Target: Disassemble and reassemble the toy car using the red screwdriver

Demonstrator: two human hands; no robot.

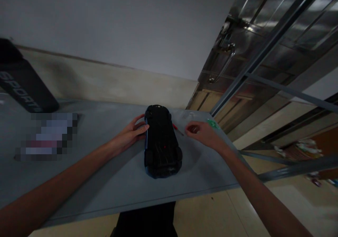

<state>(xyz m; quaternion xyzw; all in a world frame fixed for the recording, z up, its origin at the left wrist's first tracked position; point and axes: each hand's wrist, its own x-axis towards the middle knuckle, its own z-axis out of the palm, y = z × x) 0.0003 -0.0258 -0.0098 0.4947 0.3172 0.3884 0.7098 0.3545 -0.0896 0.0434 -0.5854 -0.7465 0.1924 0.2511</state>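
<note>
A toy car [161,138] lies upside down on the grey table, its black underside facing up and a strip of blue body showing along the left edge. My left hand [134,129] grips the car's left side near one end, thumb on the edge and fingers against the side. To the right of the car, my right hand [199,131] hovers with thumb and fingertips curled together; whatever may be between them is too small to make out. A small screwdriver [175,126] with a red handle and thin shaft lies between the car and my right hand.
A black bottle [29,85] marked SPORTS stands at the left, behind a blurred-out flat object [49,135]. Something green [212,123] lies near the table's right edge. A metal frame [237,85] rises there, with a metal door [237,54] beyond. The wall [118,78] borders the table's back.
</note>
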